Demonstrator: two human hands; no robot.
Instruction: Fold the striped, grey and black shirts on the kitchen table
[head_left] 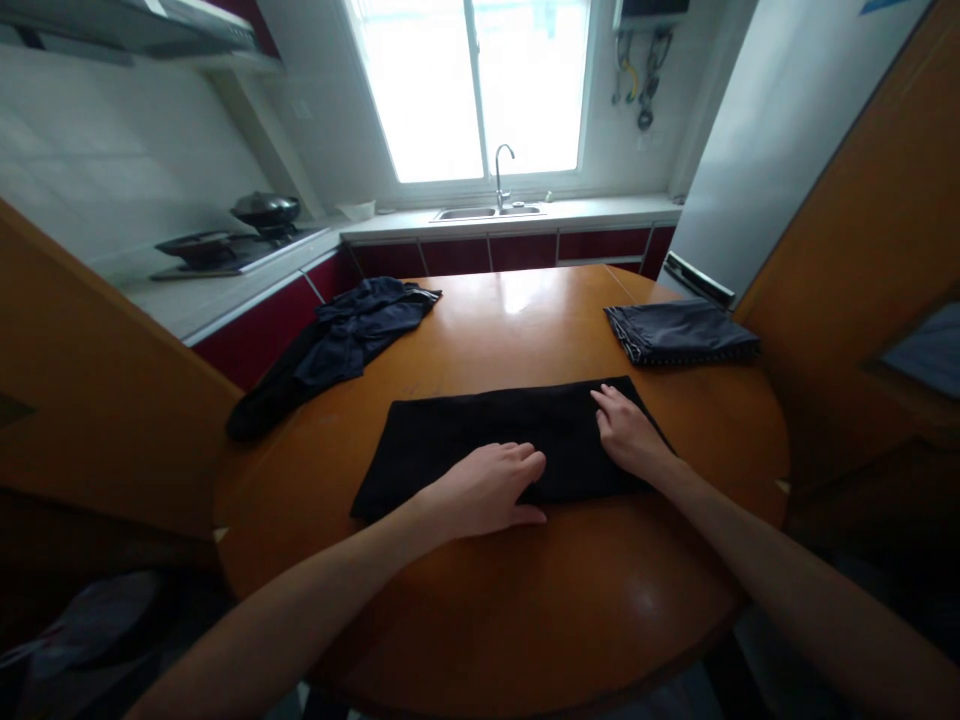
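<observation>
A black folded garment [450, 430] lies flat as a long rectangle across the middle of the wooden table [510, 610]. Over its front edge rests my left hand [491, 488], fingers on the cloth and thumb stretched out over the wood; it grips nothing that I can see. My right hand [626, 430] lies on the garment's right end with its fingers extended, near the far right corner. What kind of garment it is does not show.
Crumpled dark clothes [352, 335] hang over the table's left edge. At the back right sits a folded dark grey stack of cloth [679, 332]. Beyond the table are a sink [480, 213], a stove with a pan [199, 247] and a lidded wok [266, 210], and a fridge [787, 130].
</observation>
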